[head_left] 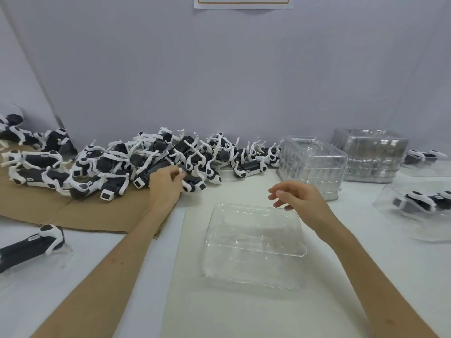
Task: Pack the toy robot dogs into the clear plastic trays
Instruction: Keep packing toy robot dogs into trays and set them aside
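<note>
A clear plastic tray (253,242) lies empty on the white table in front of me. Behind it, a heap of black-and-white toy robot dogs (136,159) stretches along the wall. My left hand (164,184) reaches into the heap's near edge and pinches the white leg of one toy dog (194,185). My right hand (300,200) hovers over the tray's far right corner, fingers loosely curled, holding nothing.
Two stacks of empty clear trays (312,164) (371,154) stand at the back right. A tray with a packed dog (419,211) lies at the right edge. Brown cardboard (73,211) covers the left table; a lone dog (31,242) lies at the near left.
</note>
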